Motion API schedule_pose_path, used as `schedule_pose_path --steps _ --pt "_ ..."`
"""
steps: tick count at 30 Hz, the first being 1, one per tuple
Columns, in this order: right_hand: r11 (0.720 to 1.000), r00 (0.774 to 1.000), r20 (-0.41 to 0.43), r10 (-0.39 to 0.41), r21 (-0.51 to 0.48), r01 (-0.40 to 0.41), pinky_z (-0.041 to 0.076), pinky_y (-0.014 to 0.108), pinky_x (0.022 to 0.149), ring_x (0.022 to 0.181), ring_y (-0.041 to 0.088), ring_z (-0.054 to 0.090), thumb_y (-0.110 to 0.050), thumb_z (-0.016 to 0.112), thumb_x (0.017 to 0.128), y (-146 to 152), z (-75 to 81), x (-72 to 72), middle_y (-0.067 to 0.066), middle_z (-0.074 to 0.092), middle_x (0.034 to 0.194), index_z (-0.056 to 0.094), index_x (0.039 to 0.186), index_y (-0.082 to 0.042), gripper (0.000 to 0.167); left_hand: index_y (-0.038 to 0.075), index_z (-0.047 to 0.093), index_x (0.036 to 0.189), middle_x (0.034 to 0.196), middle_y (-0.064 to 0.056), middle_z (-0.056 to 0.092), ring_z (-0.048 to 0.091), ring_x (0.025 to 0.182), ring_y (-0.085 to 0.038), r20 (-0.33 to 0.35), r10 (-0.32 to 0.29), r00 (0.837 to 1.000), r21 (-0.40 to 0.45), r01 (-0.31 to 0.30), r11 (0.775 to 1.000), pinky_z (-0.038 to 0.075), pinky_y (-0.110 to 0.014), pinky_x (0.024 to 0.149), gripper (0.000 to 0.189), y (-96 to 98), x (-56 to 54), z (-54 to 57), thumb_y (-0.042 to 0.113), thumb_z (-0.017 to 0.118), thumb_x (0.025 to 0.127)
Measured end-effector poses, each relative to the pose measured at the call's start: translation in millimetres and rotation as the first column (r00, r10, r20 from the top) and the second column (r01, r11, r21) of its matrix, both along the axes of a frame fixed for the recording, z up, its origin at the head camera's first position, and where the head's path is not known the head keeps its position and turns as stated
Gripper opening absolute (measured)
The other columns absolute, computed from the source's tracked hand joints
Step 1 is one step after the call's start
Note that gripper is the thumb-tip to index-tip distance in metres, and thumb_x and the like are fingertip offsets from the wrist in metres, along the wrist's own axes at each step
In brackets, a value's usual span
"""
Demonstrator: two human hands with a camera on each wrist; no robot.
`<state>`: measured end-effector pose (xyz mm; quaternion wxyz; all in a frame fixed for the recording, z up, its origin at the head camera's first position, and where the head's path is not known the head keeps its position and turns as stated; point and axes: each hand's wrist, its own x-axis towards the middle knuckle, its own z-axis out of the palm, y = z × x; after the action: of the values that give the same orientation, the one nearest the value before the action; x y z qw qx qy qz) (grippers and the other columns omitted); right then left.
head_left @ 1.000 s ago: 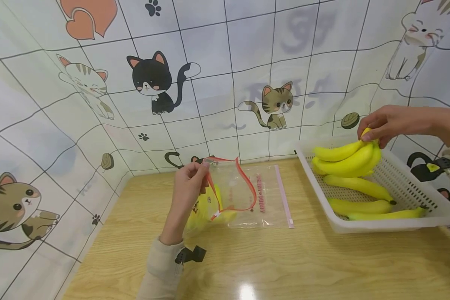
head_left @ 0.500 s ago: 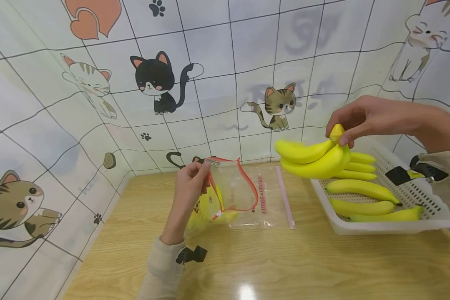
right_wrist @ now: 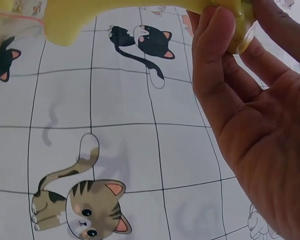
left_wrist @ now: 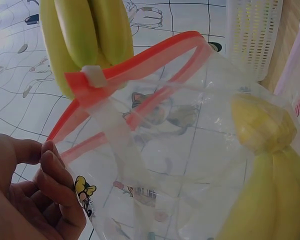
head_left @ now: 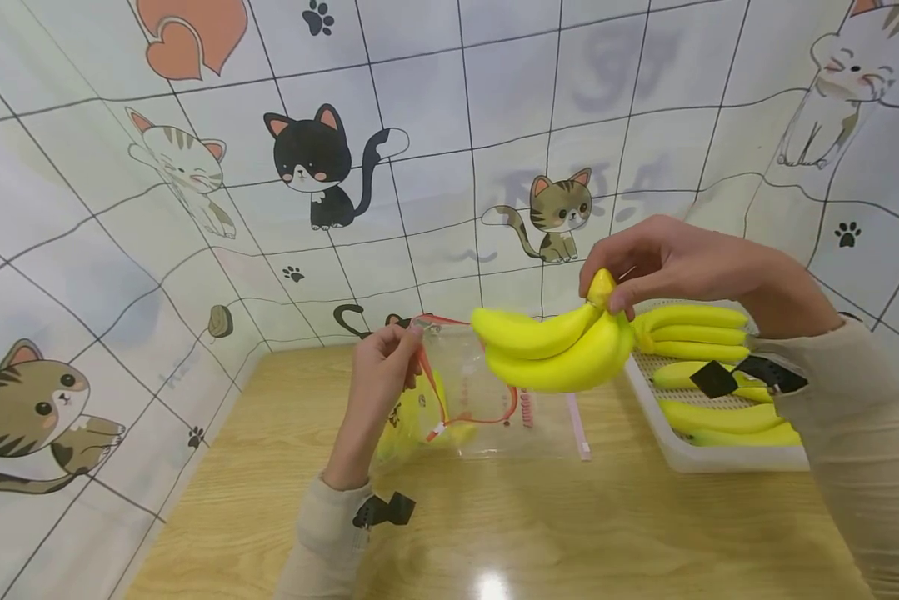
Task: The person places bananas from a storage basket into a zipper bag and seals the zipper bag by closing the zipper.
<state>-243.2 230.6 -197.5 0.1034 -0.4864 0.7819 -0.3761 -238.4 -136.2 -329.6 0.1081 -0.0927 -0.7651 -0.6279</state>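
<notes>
My left hand pinches the rim of a clear zip bag with a red zip edge, and the bag's mouth gapes. Inside the bag lies a bunch of bananas, seen through the plastic. By its yellow stem end, my right hand grips another bunch of bananas, held in the air over the right side of the bag mouth. In the right wrist view the thumb and fingers close round that stem. Part of the red rim is hidden behind the held bunch.
A white perforated basket stands at the right with a bunch and several single bananas in it. Flat on the wooden table lies a second clear bag with a pink zip. A cat-print wall covering rises behind.
My right hand has lifted the banana bunch out of the basket and carried it left to the bag mouth. The left hand has kept its hold with hardly any movement.
</notes>
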Motion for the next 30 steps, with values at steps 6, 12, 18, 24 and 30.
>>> schedule_pose_path --steps 6,12,18,24,30 --pt "0.999 0.998 0.059 -0.007 -0.041 0.009 0.061 0.031 0.069 0.075 0.02 0.067 0.003 0.063 0.099 -27.3 -24.3 -5.5 0.004 0.071 0.097 0.067 0.113 -0.004 0.016 0.007 0.062 0.082 0.062 -0.002 0.057 0.046 0.049 -0.016 -0.012 -0.006 1.0 0.002 0.006 1.0 0.041 -0.023 0.048 0.035 -1.7 0.7 -3.7 0.035 0.063 0.103" --pt "0.997 0.993 0.106 -0.053 -0.056 0.059 0.061 0.033 0.07 0.074 0.023 0.066 -0.006 0.066 0.1 -50.8 -50.2 -11.6 0.007 0.07 0.092 0.068 0.113 -0.006 0.013 0.008 0.061 0.081 0.063 -0.006 0.057 0.046 0.051 -0.021 -0.024 -0.015 1.0 -0.015 0.015 1.0 0.043 -0.027 0.048 0.037 -2.6 1.0 -4.7 0.037 0.062 0.103" --pt "0.981 0.984 0.103 -0.148 -0.111 0.16 0.058 0.032 0.07 0.071 0.024 0.065 -0.008 0.07 0.097 -69.9 -70.2 -12.2 0.009 0.066 0.085 0.069 0.112 -0.004 0.016 0.008 0.06 0.079 0.056 -0.002 0.05 0.044 0.049 -0.018 -0.036 -0.032 0.999 -0.025 0.031 0.999 0.04 -0.027 0.047 0.038 -1.8 1.2 -4.7 0.036 0.062 0.103" --pt "0.954 0.964 0.059 -0.257 -0.141 0.263 0.057 0.031 0.068 0.068 0.02 0.064 -0.012 0.074 0.096 -91.8 -86.4 -5.3 0.007 0.069 0.083 0.07 0.114 -0.005 0.02 0.008 0.059 0.079 0.052 0.001 0.043 0.04 0.047 -0.018 -0.031 -0.026 0.999 -0.055 0.025 0.998 0.035 -0.025 0.046 0.037 -1.5 0.7 -4.8 0.035 0.06 0.104" --pt "0.918 0.927 -0.072 -0.369 -0.181 0.352 0.056 0.027 0.063 0.066 0.015 0.063 -0.018 0.078 0.092 -115.5 -101.2 4.7 0.002 0.071 0.085 0.073 0.111 -0.011 0.021 0.007 0.06 0.079 0.054 -0.001 0.044 0.039 0.047 -0.019 -0.032 -0.041 0.999 -0.065 0.039 0.997 0.03 -0.025 0.044 0.036 -0.8 1.6 -4.5 0.033 0.059 0.105"
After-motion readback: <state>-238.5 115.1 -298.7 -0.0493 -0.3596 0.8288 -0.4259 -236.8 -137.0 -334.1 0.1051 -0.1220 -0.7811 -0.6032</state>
